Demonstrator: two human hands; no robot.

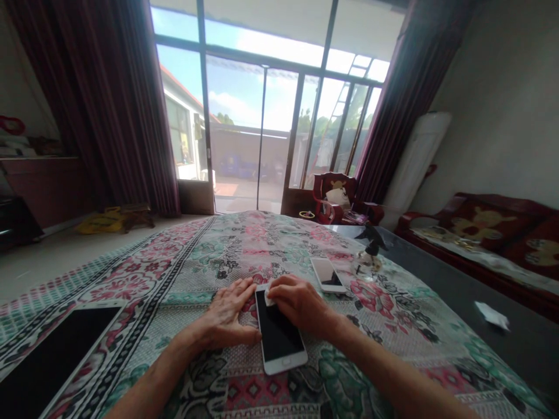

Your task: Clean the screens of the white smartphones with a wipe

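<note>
A white smartphone (283,340) with a dark screen lies face up on the flowered tablecloth (205,273). My left hand (229,317) rests open at its left side, fingers stretched out over the cloth and thumb against the phone's edge. Pinched in the fingers of my right hand (299,302) is a small white wipe (269,295), pressed to the upper part of the screen. Just beyond my right hand lies a second white phone (328,274). Part of a white-framed tablet (61,358) shows at the lower left, its screen dark.
A clear container with a black top (370,256) stands right of the second phone. Crumpled white paper (492,316) lies on the dark surface at the right. Farther off are a red wooden sofa (476,227), an armchair (334,195) and glass doors (238,139).
</note>
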